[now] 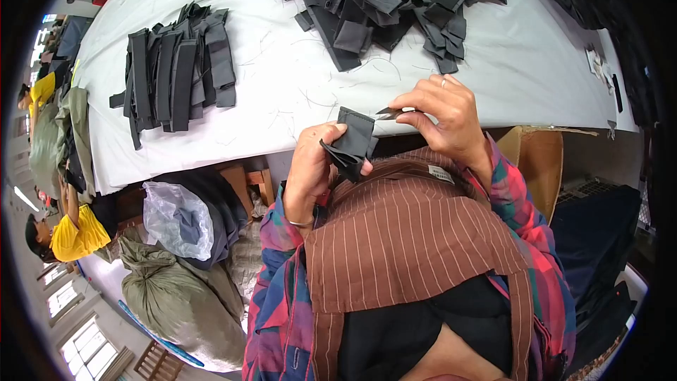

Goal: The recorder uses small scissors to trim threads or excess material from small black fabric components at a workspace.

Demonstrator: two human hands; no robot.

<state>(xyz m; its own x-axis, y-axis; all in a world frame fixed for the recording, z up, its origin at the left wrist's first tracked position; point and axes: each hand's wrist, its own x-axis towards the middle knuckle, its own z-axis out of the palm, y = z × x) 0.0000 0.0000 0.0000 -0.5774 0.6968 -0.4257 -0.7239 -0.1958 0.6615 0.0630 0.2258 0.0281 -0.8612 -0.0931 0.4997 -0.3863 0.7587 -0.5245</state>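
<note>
My left hand is closed on a folded strip of black fabric, thumb on top, with a stitched edge showing at its upper end. Just to the right, my right hand grips a small pair of thread snips between thumb and fingers. The blades point left at the strip's upper corner; whether they touch it I cannot tell. Both hands are at the near edge of a table with a white cover.
A row of black fabric strips lies at the table's left. Farther off is a heap of similar pieces; loose threads are scattered between. Below the table stand a cardboard box, a clear plastic bag and an olive sack. People in yellow are at the left.
</note>
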